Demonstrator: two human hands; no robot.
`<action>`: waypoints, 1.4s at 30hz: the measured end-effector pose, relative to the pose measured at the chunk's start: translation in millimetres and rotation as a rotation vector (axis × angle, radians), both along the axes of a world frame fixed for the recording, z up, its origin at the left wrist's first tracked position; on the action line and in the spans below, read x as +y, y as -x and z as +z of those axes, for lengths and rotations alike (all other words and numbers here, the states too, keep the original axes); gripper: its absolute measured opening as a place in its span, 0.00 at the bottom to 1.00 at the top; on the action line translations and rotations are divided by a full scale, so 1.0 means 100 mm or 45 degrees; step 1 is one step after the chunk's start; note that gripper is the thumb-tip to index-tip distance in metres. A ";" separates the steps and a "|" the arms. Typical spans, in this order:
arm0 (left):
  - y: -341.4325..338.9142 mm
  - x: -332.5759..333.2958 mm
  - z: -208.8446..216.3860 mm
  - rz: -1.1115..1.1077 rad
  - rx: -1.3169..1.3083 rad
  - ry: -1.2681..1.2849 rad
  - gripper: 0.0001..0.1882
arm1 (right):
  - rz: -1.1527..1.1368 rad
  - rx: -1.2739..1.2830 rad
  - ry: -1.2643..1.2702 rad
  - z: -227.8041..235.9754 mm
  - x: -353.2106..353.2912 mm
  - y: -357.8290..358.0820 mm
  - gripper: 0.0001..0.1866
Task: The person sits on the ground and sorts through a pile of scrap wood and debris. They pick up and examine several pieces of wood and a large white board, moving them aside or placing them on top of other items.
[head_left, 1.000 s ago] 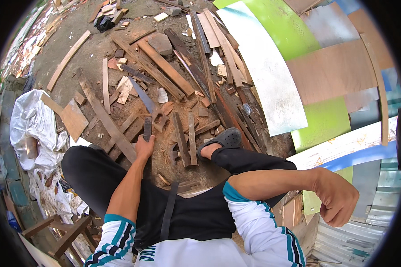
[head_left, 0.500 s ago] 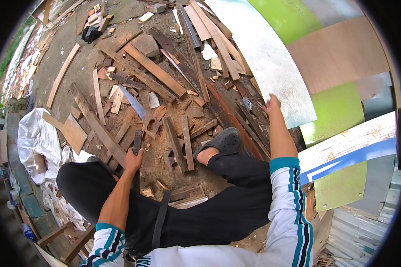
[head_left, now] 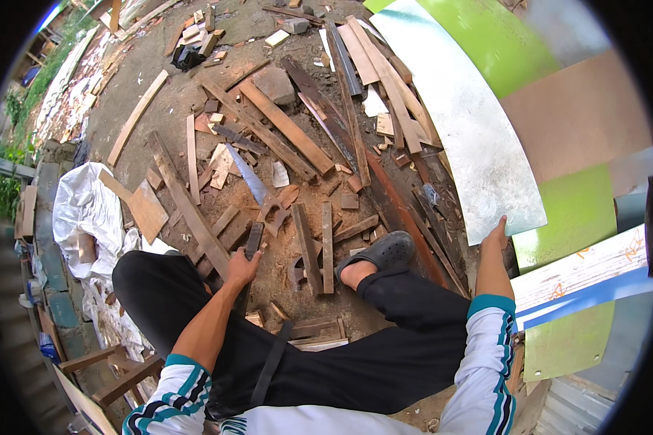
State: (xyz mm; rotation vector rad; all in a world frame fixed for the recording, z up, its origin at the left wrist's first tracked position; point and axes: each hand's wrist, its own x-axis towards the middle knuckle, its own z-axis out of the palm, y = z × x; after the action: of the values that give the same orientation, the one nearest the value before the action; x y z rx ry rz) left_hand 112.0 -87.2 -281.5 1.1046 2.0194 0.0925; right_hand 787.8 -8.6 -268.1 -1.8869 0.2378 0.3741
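Fingers [head_left: 252,259] of the left hand [head_left: 241,269] are clamped around a dark wooden strip [head_left: 254,238], far end toward a handsaw [head_left: 257,186]. The right hand [head_left: 494,237] touches the near edge of a white sheet [head_left: 466,119]; its grip cannot be determined. Two short battens [head_left: 306,250] lie between the hands.

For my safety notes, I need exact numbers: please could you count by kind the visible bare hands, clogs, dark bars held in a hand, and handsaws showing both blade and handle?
Bare hands: 2 (left hand, right hand)
Grey clog: 1
Held dark bar: 1
Handsaw: 1
Total: 5
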 end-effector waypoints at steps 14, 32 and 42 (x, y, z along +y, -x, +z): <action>0.20 -0.16 -0.01 -0.094 -0.016 -0.207 0.34 | 0.532 -1.084 -0.322 2.31 0.65 0.75 0.30; 0.60 -0.34 0.13 0.138 -0.142 -0.185 0.32 | 0.892 -1.053 -0.910 3.81 0.85 3.29 0.24; 0.91 -0.57 0.12 0.304 -0.047 -0.229 0.36 | 1.318 -0.093 -1.279 3.66 1.27 3.85 0.28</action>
State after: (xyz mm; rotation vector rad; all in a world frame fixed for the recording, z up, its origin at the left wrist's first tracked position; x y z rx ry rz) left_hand 21.4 -144.2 -269.0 0.9566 2.1343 0.4208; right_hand 403.0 118.1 98.2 -0.8732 -0.8759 0.8998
